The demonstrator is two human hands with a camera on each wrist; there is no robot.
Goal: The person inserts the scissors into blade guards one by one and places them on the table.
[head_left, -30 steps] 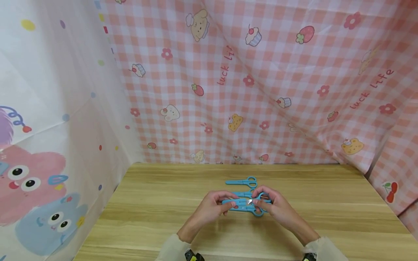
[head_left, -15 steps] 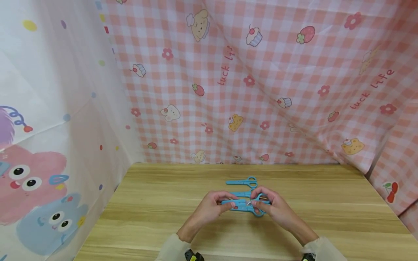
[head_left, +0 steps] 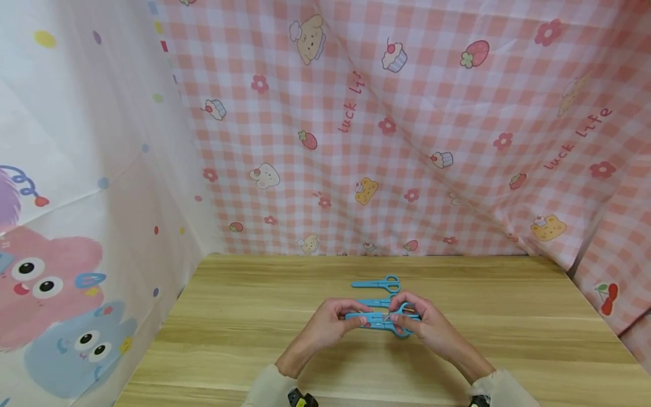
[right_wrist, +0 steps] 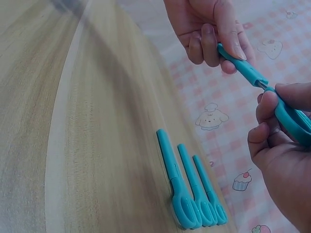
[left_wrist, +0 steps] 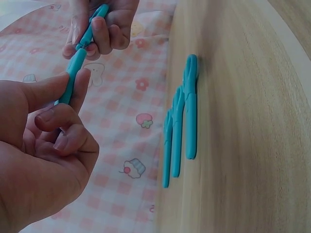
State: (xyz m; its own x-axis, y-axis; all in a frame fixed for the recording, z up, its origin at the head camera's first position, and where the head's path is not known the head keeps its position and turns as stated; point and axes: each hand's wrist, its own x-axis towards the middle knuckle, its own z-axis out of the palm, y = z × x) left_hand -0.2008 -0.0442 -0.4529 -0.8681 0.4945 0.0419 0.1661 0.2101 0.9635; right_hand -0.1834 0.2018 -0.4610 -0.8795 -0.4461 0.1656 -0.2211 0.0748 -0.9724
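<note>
My left hand pinches a light-blue blade cover between thumb and fingers. Its open end faces right, toward my right hand. That hand grips the light-blue handles of a pair of scissors. Most of the blades are inside the cover; a short strip of metal shows between cover and handles. The pair is held up over the table, overlapping one of the pairs lying beneath in the head view.
Three more light-blue scissors in covers lie side by side on the wooden table, handles to the right in the head view. A pink checked cloth hangs behind the table, and a white cartoon-print cloth on the left.
My right hand has shifted slightly left, and the scissors have slid further into the cover, so less bare blade shows. My left hand has stayed in place.
</note>
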